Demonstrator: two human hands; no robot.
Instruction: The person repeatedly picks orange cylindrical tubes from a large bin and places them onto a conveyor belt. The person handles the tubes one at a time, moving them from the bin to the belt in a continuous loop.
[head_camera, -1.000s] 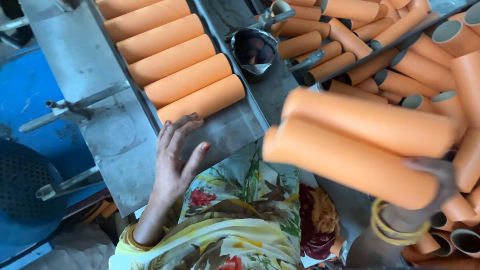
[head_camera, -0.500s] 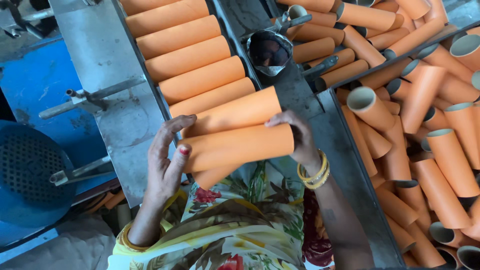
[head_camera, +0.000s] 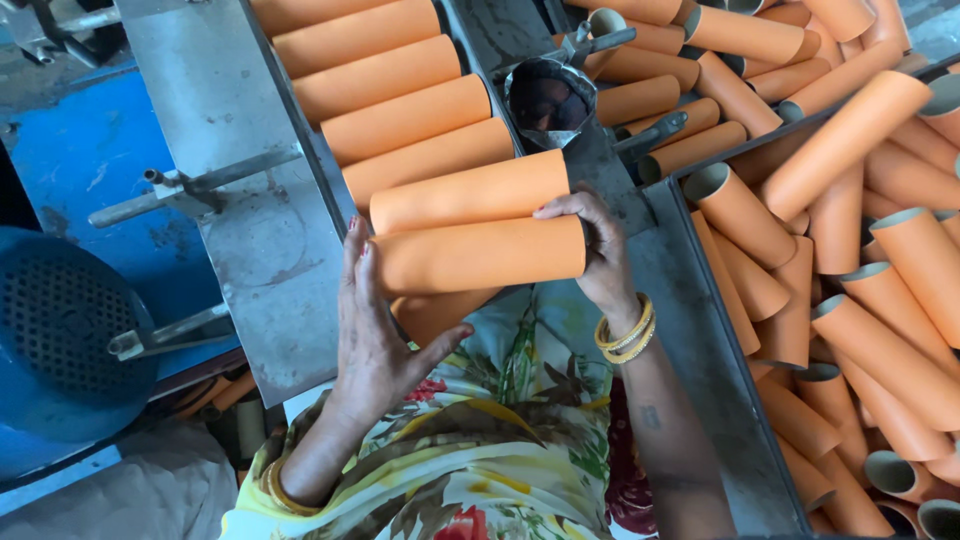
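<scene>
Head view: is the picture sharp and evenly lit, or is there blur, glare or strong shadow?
Head view: light is soft and even, no hard shadows; the orange tubes between the left hand and the right hand are sharp; no glare on the grey metal chute; straight edges lean outward near the frame borders, a wide-lens effect.

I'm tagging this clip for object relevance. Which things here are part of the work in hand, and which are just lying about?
In hand:
left hand
right hand
two held tubes
row of tubes on the metal chute
tube bin

Lying about:
small metal cup
blue mesh guard
</scene>
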